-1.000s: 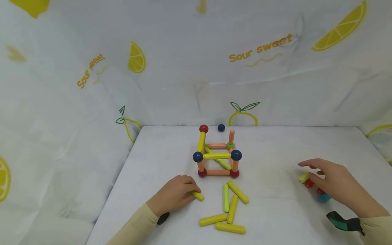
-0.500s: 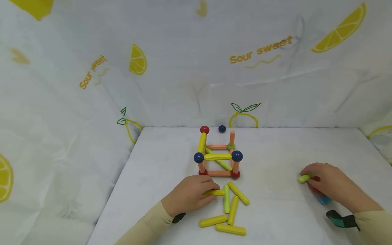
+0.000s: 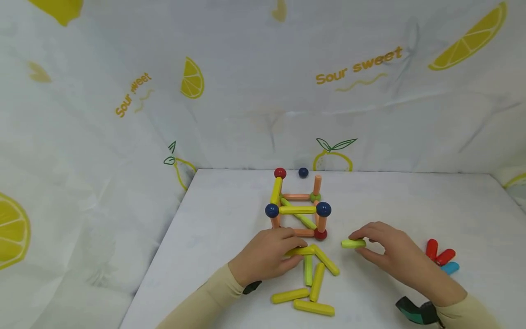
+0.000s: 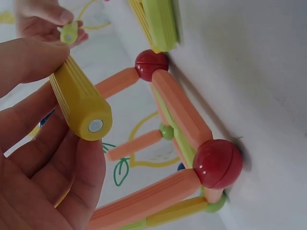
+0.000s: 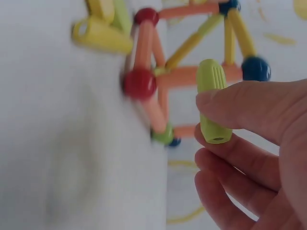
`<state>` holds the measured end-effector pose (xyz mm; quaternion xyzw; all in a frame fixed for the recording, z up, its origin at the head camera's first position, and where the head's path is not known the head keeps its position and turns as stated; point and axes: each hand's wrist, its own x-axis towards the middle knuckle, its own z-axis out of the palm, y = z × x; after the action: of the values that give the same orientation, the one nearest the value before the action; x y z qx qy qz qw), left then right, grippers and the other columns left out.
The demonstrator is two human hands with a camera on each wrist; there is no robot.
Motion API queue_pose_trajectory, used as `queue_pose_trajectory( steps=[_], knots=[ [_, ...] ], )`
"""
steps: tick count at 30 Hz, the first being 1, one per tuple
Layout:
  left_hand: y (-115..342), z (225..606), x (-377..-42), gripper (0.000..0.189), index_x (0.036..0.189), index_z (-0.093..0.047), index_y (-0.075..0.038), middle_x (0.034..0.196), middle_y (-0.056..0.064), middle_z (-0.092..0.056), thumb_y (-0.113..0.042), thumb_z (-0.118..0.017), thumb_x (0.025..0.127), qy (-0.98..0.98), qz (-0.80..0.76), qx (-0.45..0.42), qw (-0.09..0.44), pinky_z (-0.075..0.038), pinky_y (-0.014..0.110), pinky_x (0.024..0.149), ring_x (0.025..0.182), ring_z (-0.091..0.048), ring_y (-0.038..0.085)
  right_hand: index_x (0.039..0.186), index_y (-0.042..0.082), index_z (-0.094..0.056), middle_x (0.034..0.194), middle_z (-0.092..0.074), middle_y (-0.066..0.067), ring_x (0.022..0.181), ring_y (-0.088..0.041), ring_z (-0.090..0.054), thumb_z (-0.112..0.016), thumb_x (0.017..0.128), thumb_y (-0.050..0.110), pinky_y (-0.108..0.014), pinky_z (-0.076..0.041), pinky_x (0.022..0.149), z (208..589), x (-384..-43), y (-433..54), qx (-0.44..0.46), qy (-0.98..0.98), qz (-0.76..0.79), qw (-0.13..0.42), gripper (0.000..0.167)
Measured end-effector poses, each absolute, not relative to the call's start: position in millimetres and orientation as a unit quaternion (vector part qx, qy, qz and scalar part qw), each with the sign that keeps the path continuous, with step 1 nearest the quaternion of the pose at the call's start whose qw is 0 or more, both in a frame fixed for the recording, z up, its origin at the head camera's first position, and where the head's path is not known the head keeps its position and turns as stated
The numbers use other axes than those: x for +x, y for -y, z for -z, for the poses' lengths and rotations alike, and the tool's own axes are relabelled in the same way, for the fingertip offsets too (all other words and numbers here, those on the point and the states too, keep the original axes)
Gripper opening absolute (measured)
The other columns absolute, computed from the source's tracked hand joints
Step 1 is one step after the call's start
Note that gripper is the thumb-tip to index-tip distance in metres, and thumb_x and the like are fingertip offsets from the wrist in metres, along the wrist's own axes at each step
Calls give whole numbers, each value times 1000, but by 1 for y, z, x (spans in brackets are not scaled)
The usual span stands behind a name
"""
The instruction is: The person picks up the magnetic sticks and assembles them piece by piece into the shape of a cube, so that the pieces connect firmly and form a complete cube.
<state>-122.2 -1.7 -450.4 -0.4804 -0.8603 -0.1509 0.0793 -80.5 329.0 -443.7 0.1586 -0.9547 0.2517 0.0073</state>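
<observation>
In the head view my left hand (image 3: 267, 253) pinches a yellow magnetic rod (image 3: 299, 251) just in front of a box-like frame of rods and balls. A round metal tip shows on that rod (image 4: 79, 103) in the left wrist view. To the right of the frame, my right hand (image 3: 396, 256) pinches a short light green rod (image 5: 211, 79) between thumb and fingers. The frame has orange rods (image 3: 297, 197) below, and a yellow rod (image 3: 297, 210) joins two blue balls (image 3: 323, 209) on its near top edge. One orange upright (image 3: 317, 185) at the back has a bare top.
Several loose yellow rods (image 3: 314, 307) and a light green rod (image 3: 308, 270) lie in front of the frame. Red pieces (image 3: 431, 249) and a blue one (image 3: 450, 267) lie at the right. A loose blue ball (image 3: 303, 172) sits at the table's back edge.
My left hand has moved right with the yellow rod, towards the frame's front. The right hand has picked up the light green rod and brought it left, uncovering the red and blue pieces.
</observation>
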Motion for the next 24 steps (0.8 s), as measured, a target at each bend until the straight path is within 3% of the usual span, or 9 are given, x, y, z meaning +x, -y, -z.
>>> queue_pose_trajectory(
  steps=[15,24],
  knots=[
    [0,453,-119,28,122,-79,-22,114,-9,-75,-36,-81,99,864,157,-473,78,-50,8,80,92,-67,3,113,38,-76,110,-70,23,101,-4,-67,-91,87,16,-31,-65,89,444,-78,-282,202,937,-283,1,37],
    [0,454,-123,32,130,-76,-19,105,-7,-69,-32,-79,100,874,125,-456,113,-50,13,74,84,-62,5,116,33,-76,110,-71,19,93,-4,-65,-90,88,12,-24,-62,78,445,-82,-274,202,925,-319,37,38]
  ],
)
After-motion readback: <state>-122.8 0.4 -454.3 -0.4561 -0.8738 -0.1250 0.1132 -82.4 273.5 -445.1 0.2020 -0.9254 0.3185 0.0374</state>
